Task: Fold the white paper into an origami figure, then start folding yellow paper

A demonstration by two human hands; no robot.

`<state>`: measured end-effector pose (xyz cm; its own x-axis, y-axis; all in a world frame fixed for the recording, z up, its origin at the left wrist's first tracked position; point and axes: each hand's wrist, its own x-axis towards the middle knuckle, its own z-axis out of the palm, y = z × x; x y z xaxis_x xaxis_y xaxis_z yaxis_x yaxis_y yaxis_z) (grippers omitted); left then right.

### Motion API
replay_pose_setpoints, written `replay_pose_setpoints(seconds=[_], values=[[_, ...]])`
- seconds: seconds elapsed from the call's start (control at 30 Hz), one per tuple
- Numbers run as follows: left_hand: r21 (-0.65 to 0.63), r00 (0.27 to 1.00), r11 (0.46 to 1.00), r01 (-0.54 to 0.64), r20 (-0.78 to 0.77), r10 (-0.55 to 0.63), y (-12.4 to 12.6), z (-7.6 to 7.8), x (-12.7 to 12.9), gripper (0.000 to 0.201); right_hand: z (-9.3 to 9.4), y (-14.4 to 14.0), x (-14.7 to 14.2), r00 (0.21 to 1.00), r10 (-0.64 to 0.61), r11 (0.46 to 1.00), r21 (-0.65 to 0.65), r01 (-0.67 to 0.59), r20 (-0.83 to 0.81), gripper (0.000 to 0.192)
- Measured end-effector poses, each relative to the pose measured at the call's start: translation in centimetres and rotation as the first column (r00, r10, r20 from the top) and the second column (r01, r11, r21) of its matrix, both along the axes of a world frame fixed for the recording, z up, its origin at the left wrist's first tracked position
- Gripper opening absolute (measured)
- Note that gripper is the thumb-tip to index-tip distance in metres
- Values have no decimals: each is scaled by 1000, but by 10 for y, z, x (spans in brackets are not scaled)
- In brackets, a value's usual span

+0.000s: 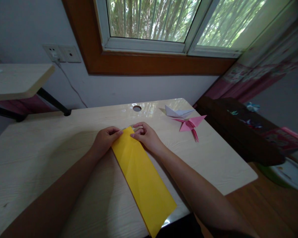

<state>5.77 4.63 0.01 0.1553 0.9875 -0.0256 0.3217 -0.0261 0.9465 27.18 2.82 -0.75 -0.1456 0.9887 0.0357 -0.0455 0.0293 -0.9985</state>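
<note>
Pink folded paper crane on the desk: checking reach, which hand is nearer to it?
Right. The right hand lies just left of the pink folded paper crane; the left hand is farther left, across the yellow folded paper strip.

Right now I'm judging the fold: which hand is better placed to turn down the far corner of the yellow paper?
Probably the right hand: its fingertips pinch the far corner of the yellow paper, while the left hand only touches the left edge.

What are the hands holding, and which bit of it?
Both hands pinch the yellow paper at its far end: left hand at the left corner, right hand at the right corner. It lies on the table.
</note>
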Motion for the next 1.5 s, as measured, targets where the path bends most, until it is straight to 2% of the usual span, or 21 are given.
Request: replay_pose_setpoints(seconds=[0.17,0.27,0.4,0.5,0.67,0.8,0.97,1.07,1.33,1.5], values=[[-6,1000,1000,14,-7,-14,2,0,-2,35,2,1,2,999,-37,999,-20,37,-2,38],[-33,991,998,61,117,-56,4,-2,-4,36,5,3,4,994,-91,996,-32,89,-57,37],[-130,938,984,122,341,-71,6,-3,-5,44,7,5,6,975,-172,985,-40,168,-138,37],[-170,906,973,153,417,-69,7,-2,-5,39,5,7,7,966,-195,981,-29,193,-172,38],[-156,906,982,109,421,-34,7,-5,-5,27,3,8,9,958,-212,977,-36,209,-194,37],[-124,933,990,60,359,-11,3,-2,-2,29,5,7,9,953,-222,975,-31,220,-206,37],[-77,974,994,72,222,-53,-1,5,0,30,7,6,9,950,-229,973,-22,230,-213,35],[-79,978,995,66,201,-49,0,5,-1,30,5,7,9,951,-228,973,-22,229,-210,35],[-131,937,989,70,350,-20,2,0,-3,29,6,8,9,950,-225,974,-21,226,-215,37],[-163,889,978,129,456,-41,5,-4,-7,28,12,6,9,951,-228,974,-39,225,-209,38]])
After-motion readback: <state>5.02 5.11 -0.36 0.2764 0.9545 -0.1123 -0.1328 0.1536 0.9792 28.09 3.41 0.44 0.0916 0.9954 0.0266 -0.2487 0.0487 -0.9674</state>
